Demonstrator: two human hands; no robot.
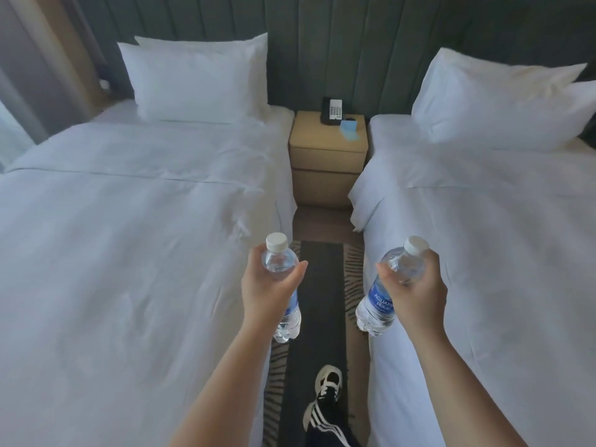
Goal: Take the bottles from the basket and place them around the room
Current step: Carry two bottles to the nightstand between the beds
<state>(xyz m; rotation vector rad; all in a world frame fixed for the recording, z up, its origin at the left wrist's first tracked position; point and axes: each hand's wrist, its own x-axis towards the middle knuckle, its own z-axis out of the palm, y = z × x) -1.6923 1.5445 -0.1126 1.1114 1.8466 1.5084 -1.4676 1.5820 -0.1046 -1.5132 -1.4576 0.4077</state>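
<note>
Each grip, left hand [269, 290] and right hand [419, 290], holds a bottle (caps up).

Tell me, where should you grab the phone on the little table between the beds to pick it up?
Probably by its two long sides, coming down from above and in front. The phone sits propped at a slant on the nightstand, with the headboard wall close behind it, so the back is hard to reach. Both hands are full now: the left hand and right hand each hold a bottle.
</note>
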